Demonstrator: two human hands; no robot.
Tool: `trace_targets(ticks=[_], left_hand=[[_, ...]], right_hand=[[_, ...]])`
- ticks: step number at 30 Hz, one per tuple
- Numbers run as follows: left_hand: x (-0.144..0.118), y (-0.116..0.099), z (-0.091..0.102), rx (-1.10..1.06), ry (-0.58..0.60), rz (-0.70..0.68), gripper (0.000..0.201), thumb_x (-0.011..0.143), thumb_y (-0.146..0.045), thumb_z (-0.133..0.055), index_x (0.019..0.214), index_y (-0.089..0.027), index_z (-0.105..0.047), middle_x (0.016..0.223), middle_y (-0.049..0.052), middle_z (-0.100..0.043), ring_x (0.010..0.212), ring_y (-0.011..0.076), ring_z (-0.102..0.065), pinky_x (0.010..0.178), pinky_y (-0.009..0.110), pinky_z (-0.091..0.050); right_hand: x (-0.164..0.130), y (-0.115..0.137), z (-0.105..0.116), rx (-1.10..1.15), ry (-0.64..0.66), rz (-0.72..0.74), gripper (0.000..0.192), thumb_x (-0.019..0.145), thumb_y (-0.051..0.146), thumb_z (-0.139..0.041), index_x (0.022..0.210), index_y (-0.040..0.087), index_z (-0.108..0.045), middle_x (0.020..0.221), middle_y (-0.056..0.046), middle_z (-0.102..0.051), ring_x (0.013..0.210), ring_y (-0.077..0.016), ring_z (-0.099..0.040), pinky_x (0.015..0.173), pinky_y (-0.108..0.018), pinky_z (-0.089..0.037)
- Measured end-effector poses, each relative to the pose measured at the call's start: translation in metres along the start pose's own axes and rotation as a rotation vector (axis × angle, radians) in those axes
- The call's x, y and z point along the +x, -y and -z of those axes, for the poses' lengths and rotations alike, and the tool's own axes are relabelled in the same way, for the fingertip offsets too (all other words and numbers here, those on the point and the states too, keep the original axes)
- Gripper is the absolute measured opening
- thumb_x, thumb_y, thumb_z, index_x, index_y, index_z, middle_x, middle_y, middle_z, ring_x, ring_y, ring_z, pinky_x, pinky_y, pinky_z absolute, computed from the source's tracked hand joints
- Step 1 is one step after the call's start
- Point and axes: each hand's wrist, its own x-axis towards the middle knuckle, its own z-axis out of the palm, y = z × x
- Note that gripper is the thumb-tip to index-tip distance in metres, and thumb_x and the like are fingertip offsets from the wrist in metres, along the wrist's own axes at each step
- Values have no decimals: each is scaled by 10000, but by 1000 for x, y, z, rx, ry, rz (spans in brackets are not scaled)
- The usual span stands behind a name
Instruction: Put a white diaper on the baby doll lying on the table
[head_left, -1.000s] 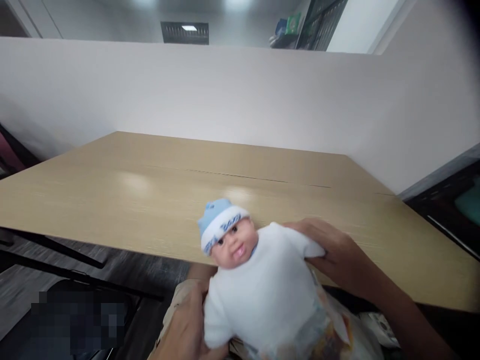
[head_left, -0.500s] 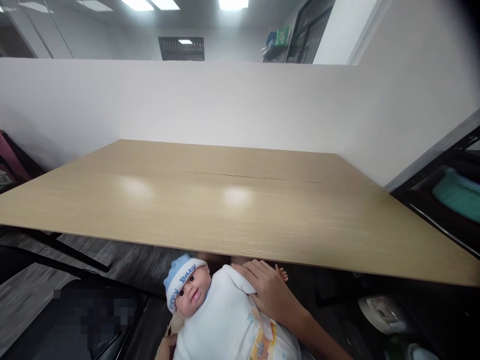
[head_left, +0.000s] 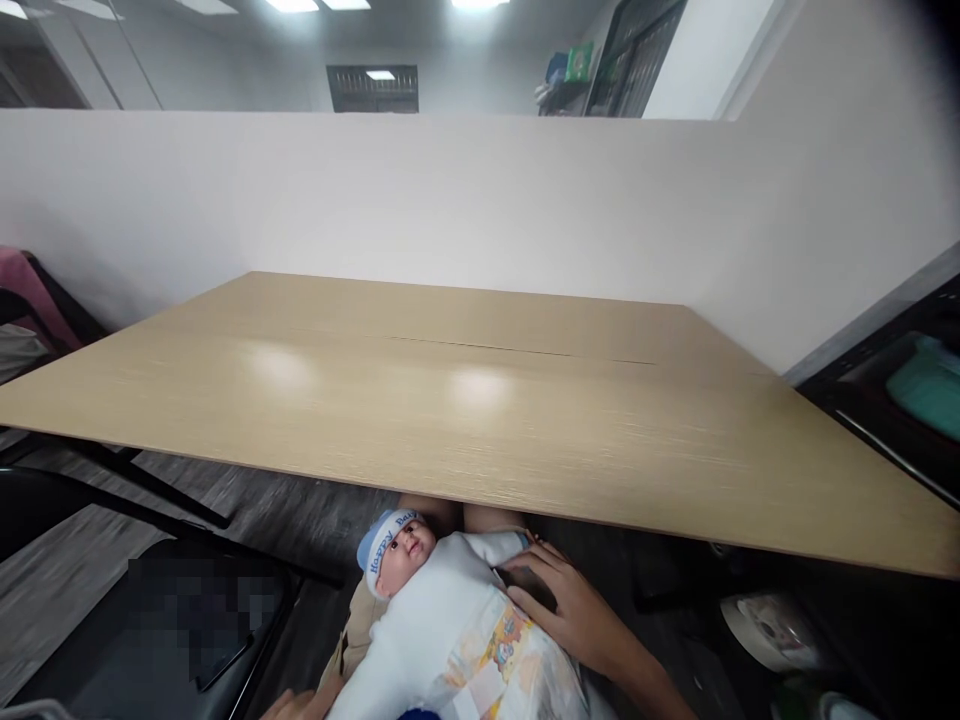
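A baby doll (head_left: 431, 610) lies face up across a seated person's lap, just below the near edge of a wood-grain table (head_left: 480, 440), its head up toward the left and its body slanting down the frame. The doll wears a blue-and-white knit cap (head_left: 386, 555) lettered "Happy Baby," a white long-sleeved top (head_left: 420, 630) and a printed diaper (head_left: 510, 650) with an orange-and-yellow cartoon band. The person's right hand (head_left: 559, 600) curves at the doll's far side, its fingers by the cuff of one sleeve and its thumb beside the diaper's upper edge; a dark gap separates thumb from fingers, leaving the hand unclosed. The left hand (head_left: 292, 705), cut off by the bottom of the frame, sits just beside the other sleeve, and whether it grips the fabric cannot be told. Beige shorts (head_left: 361, 610) show under the doll's head, with bare knees (head_left: 491, 517) beneath the tabletop. To the left stands a black chair (head_left: 97, 650), its seat partly pixelated. Beyond the table, a plain white wall (head_left: 465, 200) rises to a glass panel (head_left: 262, 70) with bright ceiling lights. A teal item (head_left: 926, 385) rests on a black rack at right.
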Motion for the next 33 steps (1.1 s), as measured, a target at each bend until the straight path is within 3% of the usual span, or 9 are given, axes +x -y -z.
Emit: trace_targets(ticks=[4, 7, 10, 15, 20, 23, 28, 31, 33], left_hand=[[-66, 6, 10, 54, -27, 59, 646, 784, -666, -731, 1399, -478, -662, 1248, 45, -782, 1157, 467, -721, 862, 556, -588], [-82, 2, 5, 72, -42, 42, 615, 790, -631, -792, 1332, -367, -674, 1316, 92, -743, 1166, 421, -705, 940, 539, -578], [-60, -24, -7, 2, 13, -71, 459, 957, -529, -707, 1365, -333, -632, 1445, 128, -667, 1343, 383, -604, 1124, 538, -493], [-2, -81, -17, -136, 399, -285, 381, 1019, -475, -686, 1374, -341, -650, 1368, 69, -693, 1278, 302, -591, 1127, 450, -443], [27, -85, -20, -118, 550, -362, 285, 951, -439, -794, 1185, -291, -728, 1217, 45, -710, 1184, 271, -610, 1063, 397, -414], [30, -83, -23, -89, 559, -343, 214, 952, -426, -788, 1073, -265, -716, 1155, 44, -685, 1164, 266, -598, 1055, 395, -407], [25, -91, -12, -56, 599, -345, 186, 952, -378, -762, 1040, -248, -663, 1153, 40, -690, 1196, 281, -582, 1143, 466, -375], [18, -86, 3, -127, 732, -389, 135, 943, -327, -746, 1032, -250, -679, 1098, 11, -730, 1134, 234, -632, 1132, 403, -430], [14, -75, 10, -184, 896, -418, 135, 903, -226, -721, 1035, -227, -692, 1042, 11, -745, 964, 187, -676, 946, 295, -526]], right_hand=[[-28, 22, 7, 114, 20, -92, 260, 1028, 484, -615, 1148, 358, -808, 1149, -74, -806, 1081, -344, -759, 959, -486, -614], [-33, 24, 5, 93, -30, -102, 269, 1037, 479, -606, 1073, 335, -830, 1084, -64, -809, 1039, -316, -760, 937, -465, -611], [-30, 21, 2, 34, -65, -80, 307, 1059, 460, -581, 973, 293, -823, 977, -55, -797, 972, -277, -747, 898, -418, -599], [-21, 8, 1, -45, -75, 11, 293, 1073, 406, -569, 908, 257, -759, 947, -41, -767, 939, -246, -723, 880, -378, -568], [-9, -29, 2, -40, -209, -66, 364, 1079, 444, -539, 859, 230, -736, 887, -49, -744, 833, -235, -714, 800, -366, -579], [-6, -36, 0, -10, -256, -86, 379, 1103, 443, -496, 1014, 239, -802, 1040, -88, -791, 999, -268, -751, 934, -425, -601], [-9, 12, -9, 33, -166, 15, 361, 1102, 369, -527, 1383, 285, -738, 1419, -112, -721, 1347, -281, -651, 1204, -492, -483], [-8, 49, -14, 34, 60, 102, 385, 1068, 294, -586, 1436, 309, -696, 1437, -88, -697, 1351, -252, -630, 1172, -417, -497], [-7, 63, -13, -8, 139, 125, 321, 1055, 285, -594, 1339, 292, -742, 1323, -80, -729, 1264, -248, -655, 1092, -377, -522]])
